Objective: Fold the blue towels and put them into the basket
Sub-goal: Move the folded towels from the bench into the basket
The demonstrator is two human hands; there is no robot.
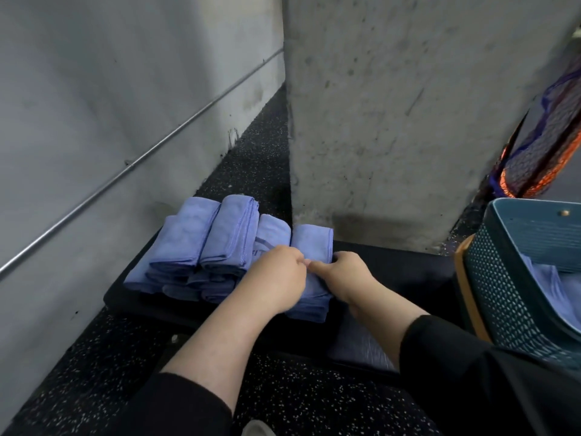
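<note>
Our left hand (pixel 276 275) and right hand (pixel 341 275) curl their fingers onto the folded towel (pixel 311 243), at twelve o'clock from us on the dark bench (pixel 393 265). More folded stacks (pixel 201 247) sit at ten o'clock; the basket (pixel 515 278) waits at three. A one-sided lift could let the folds spill open.

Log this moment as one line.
left hand: grips towel | right hand: grips towel | stack: beside | basket: right
</note>
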